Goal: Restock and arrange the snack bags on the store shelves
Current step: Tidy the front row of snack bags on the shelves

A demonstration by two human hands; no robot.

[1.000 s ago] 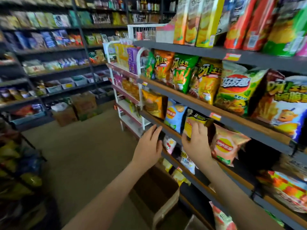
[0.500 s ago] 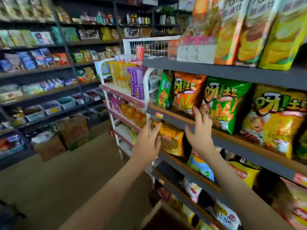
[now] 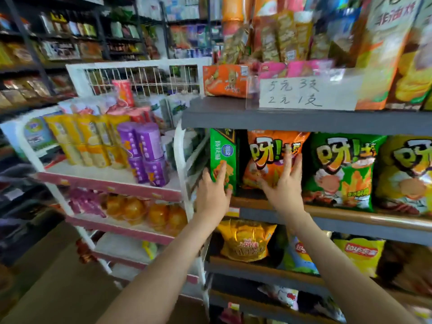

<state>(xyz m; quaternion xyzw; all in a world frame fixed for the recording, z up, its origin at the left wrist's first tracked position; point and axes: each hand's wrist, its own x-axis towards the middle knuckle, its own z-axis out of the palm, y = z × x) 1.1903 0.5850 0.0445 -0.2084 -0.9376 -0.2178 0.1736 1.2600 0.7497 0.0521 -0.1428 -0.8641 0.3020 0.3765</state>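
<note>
An orange snack bag [image 3: 268,157] stands on the wooden-edged shelf [image 3: 350,215], between a narrow green bag [image 3: 222,155] on its left and a wider green bag [image 3: 343,169] on its right. My right hand [image 3: 284,185] lies flat against the orange bag's lower right, fingers spread. My left hand [image 3: 212,192] rests open against the narrow green bag's lower front. Neither hand grips a bag. A yellow bag [image 3: 406,174] stands further right.
A grey upper shelf [image 3: 304,120] holds boxes and a handwritten price sign [image 3: 304,92]. Yellow bags [image 3: 245,242] sit on the shelf below. A white and pink rack [image 3: 112,181] with purple tubs [image 3: 147,150] stands at left. Dark shelving lines the far aisle.
Both hands have risen from the lower shelf up to the middle shelf and now press on the orange and narrow green bags. The view has tilted upward and closer.
</note>
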